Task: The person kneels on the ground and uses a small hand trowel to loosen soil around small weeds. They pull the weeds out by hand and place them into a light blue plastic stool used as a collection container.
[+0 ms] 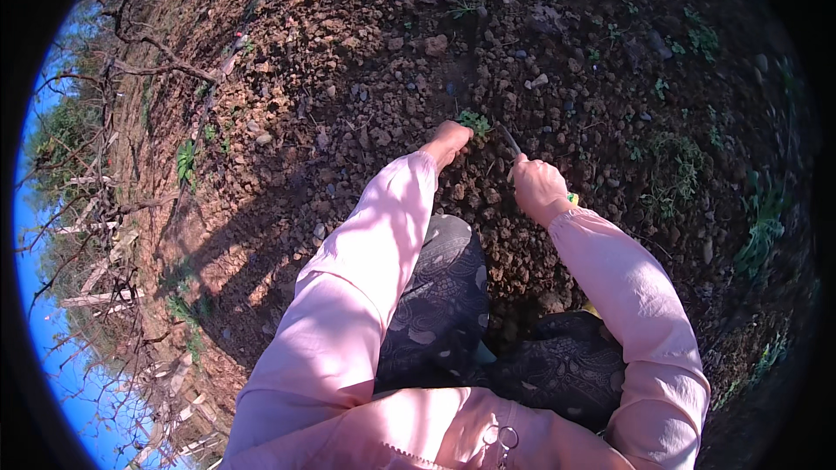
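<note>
My left hand [450, 143] is low over the soil with its fingers curled, right beside a small leafy green weed [475, 122]. The fingertips are hidden, so whether they grip the weed's stem is unclear. My right hand [539, 187] is closed around a hand tool with a thin, greyish shaft [509, 140]. Its far end slants up and left to the ground just right of the weed; the tip's shape is hard to make out. A yellow-green piece [573, 198] shows beside my right wrist, possibly the handle's end.
Cloddy brown soil [392, 91] with scattered stones surrounds my hands. More weeds [676, 173] grow at the right, and a broad-leaved plant [186, 160] stands at the left. Bare woody branches [163, 55] reach in from the upper left. My bent knees [450, 261] are close below my hands.
</note>
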